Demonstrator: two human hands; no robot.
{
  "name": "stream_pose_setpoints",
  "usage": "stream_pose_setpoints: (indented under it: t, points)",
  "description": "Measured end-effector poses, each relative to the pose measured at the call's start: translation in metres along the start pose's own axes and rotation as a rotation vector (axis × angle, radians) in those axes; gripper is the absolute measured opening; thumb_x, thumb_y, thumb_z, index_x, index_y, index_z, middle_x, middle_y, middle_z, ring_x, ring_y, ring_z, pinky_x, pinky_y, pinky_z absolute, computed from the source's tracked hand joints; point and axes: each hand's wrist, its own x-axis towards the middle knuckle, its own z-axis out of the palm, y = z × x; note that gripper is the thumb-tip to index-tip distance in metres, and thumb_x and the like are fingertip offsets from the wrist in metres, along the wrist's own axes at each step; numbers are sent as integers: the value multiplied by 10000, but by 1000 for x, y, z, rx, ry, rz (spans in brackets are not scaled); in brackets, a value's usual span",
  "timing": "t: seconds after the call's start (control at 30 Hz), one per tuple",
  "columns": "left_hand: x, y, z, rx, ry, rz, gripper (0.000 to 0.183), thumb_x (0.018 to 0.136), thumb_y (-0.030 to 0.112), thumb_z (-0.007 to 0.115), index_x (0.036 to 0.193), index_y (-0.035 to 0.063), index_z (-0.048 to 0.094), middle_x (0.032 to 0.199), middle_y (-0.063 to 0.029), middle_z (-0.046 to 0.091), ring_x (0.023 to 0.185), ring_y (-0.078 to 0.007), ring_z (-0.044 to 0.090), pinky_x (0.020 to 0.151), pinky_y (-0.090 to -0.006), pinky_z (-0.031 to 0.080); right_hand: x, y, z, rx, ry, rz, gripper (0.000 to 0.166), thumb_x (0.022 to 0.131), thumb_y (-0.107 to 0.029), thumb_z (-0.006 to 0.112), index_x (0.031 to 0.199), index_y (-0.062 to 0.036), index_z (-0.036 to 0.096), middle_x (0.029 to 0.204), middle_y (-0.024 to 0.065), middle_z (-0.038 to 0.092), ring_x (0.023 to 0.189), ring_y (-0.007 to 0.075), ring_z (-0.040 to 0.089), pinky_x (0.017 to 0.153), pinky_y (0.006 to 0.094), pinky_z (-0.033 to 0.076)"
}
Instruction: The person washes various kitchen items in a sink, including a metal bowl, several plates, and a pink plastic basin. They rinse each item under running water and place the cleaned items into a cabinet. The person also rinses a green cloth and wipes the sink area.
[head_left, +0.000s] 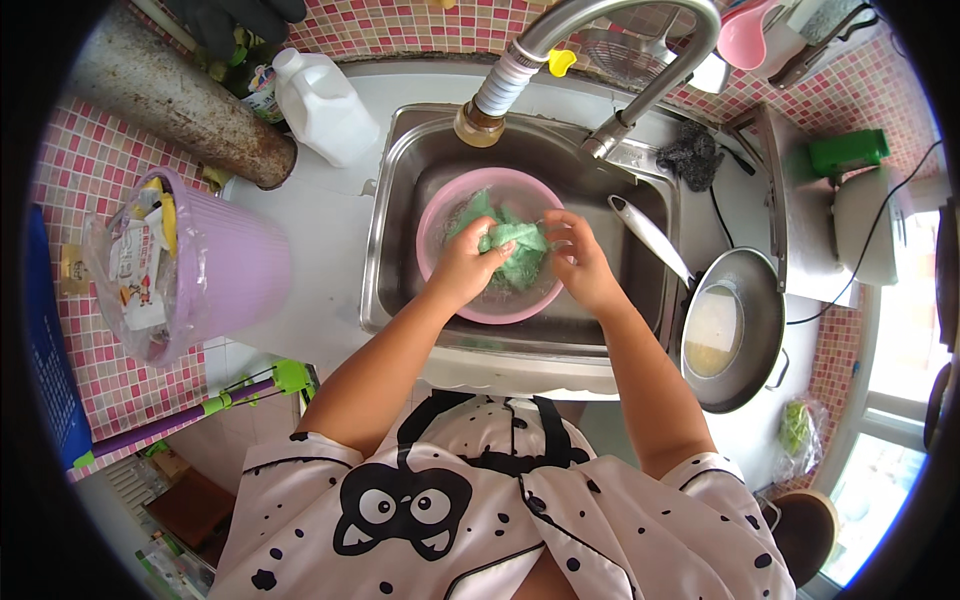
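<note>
A pink plastic basin (424, 247) with water in it stands inside the stainless steel sink (375, 262). Over the basin, my left hand (466, 259) grips a wet green cloth (517, 247), thumb on top; part of the cloth hangs down into the water. My right hand (581, 259) is at the basin's right side, close beside the cloth, its fingers spread and slightly curled. Whether a fingertip touches the cloth is hard to tell. The curved faucet (480, 124) with a white flexible sleeve hangs above the basin's far edge.
Right of the sink sits a frying pan (765, 337) with liquid in it, its handle (649, 236) reaching over the sink. A white plastic jug (330, 112) and a purple trash bin (240, 262) stand left. A dark scouring pad (690, 157) lies behind the sink's right corner.
</note>
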Motion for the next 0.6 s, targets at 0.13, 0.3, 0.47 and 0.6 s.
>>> stream_pose_setpoints:
  t: [0.13, 0.3, 0.47, 0.6]
  points:
    - [-27, 122, 1, -255, -48, -12, 136, 831, 153, 581, 905, 67, 506, 768, 48, 508, 664, -11, 431, 540, -176, 347, -10, 38, 23, -110, -61, 16, 848, 585, -73, 738, 1297, -139, 282, 1251, 102, 325, 1141, 272, 375, 913, 370, 358]
    - [-48, 210, -3, -554, -136, 233, 135, 851, 169, 553, 925, 77, 487, 777, 31, 518, 656, -30, 456, 515, -188, 335, 7, 23, 91, -15, 327, -119, 772, 548, -119, 782, 1207, -74, 383, 1135, 118, 478, 1047, 262, 476, 870, 366, 390]
    - [-41, 204, -19, -651, -27, 224, 197, 839, 190, 579, 915, 41, 474, 717, 14, 486, 585, -47, 430, 535, -196, 373, 35, 11, 97, 377, 474, 135, 228, 734, -118, 617, 931, -16, 561, 895, 112, 600, 831, 230, 578, 723, 333, 449]
    - [-27, 124, -27, -516, 54, 36, 207, 833, 203, 583, 930, 49, 483, 754, 10, 506, 632, -53, 450, 549, -200, 382, 39, 47, 70, 279, 430, 284, 328, 737, -35, 515, 1061, 3, 480, 960, 169, 580, 877, 256, 573, 752, 309, 448]
